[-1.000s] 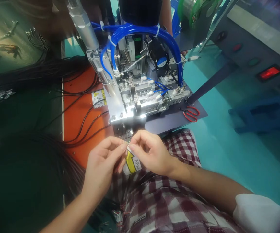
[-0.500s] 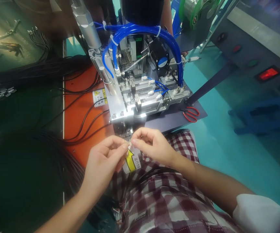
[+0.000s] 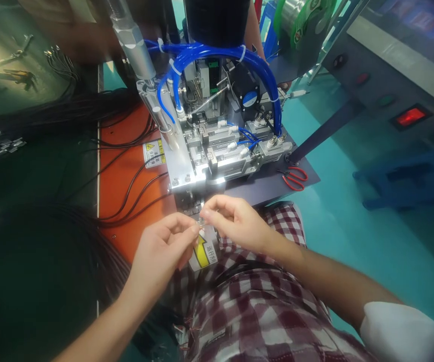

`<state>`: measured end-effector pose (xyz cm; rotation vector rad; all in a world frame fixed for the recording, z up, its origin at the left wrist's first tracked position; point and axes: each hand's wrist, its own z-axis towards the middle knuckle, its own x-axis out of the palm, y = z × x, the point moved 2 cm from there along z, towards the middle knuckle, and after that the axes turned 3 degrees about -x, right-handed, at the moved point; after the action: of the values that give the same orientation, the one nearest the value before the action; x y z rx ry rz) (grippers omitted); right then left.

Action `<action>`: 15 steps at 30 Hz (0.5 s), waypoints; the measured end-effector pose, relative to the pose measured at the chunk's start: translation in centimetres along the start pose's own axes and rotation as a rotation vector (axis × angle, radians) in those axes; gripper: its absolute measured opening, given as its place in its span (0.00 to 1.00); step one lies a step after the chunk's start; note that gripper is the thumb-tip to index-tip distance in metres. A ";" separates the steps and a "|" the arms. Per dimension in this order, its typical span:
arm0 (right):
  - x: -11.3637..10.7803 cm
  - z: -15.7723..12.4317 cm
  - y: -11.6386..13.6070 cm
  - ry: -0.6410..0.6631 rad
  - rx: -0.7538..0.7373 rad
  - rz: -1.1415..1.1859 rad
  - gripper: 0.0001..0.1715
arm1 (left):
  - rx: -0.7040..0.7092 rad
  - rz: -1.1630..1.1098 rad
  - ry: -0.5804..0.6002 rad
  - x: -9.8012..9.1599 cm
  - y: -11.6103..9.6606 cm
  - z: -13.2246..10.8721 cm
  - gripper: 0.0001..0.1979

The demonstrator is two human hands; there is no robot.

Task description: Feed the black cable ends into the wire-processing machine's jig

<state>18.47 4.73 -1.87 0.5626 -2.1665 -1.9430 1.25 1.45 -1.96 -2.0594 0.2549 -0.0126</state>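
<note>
My left hand (image 3: 164, 240) is closed in a pinch, thumb against index finger, on what look like thin wire ends (image 3: 201, 227). My right hand (image 3: 235, 221) is pinched shut right beside it, the fingertips almost meeting; what it grips is too small to make out. Both hands are held above a white label with a yellow arrow (image 3: 202, 253), at the near end of a metal machine (image 3: 226, 158). A small dark fixture (image 3: 191, 202) of the machine lies just beyond the fingertips.
Blue air hoses (image 3: 217, 50) arch over the machine. Black cables (image 3: 126, 198) cross the orange surface (image 3: 117, 176) on the left. Red-handled cutters (image 3: 296, 178) lie on the dark base plate. A control box with a lit red switch (image 3: 411, 117) stands right, and a wire spool (image 3: 296, 20) behind.
My right hand has shifted slightly left and up, its fingertips now a little above the left ones. Both pinches stay closed. The view has tilted slightly.
</note>
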 end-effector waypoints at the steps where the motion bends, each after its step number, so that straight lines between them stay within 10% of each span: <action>1: 0.3 -0.1 0.2 0.003 -0.021 -0.033 0.08 | 0.003 0.004 0.001 0.0 0.0 0.0 0.14; 10: 0.4 0.3 0.0 0.078 0.097 0.151 0.13 | 0.013 -0.045 -0.029 0.1 -0.2 0.0 0.11; 15: -0.4 0.0 0.8 0.156 -0.043 -0.145 0.12 | -0.010 -0.085 -0.015 0.0 -0.2 0.2 0.13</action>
<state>18.71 4.98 -1.07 0.8549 -2.0361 -1.9386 1.29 1.69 -1.91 -2.0781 0.1581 -0.0484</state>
